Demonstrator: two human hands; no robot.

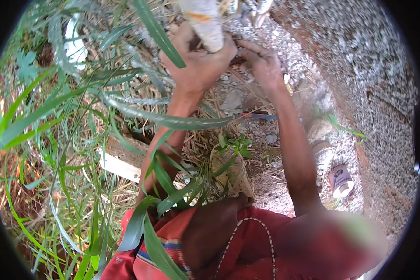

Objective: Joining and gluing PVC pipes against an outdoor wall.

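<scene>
At the top of the head view, my left hand (198,63) is closed around the narrow lower end of a white, tapering, plastic-looking thing (206,23) with an orange band. Its upper part runs out of the frame. Just to the right, my right hand (264,67) has its fingers bent together, pointing toward my left thumb. Something small and dark shows between the hands, too small to name. A long green grass blade (159,35) hangs in front of my left hand and hides part of it.
Tall green grass (42,126) crowds the left side and crosses my left forearm. A rough speckled wall (378,84) curves along the right. A purple-and-white cup-like container (341,181) lies near its base. Around my forearms are a pale board (119,165), a blue strip (259,115) and dry straw.
</scene>
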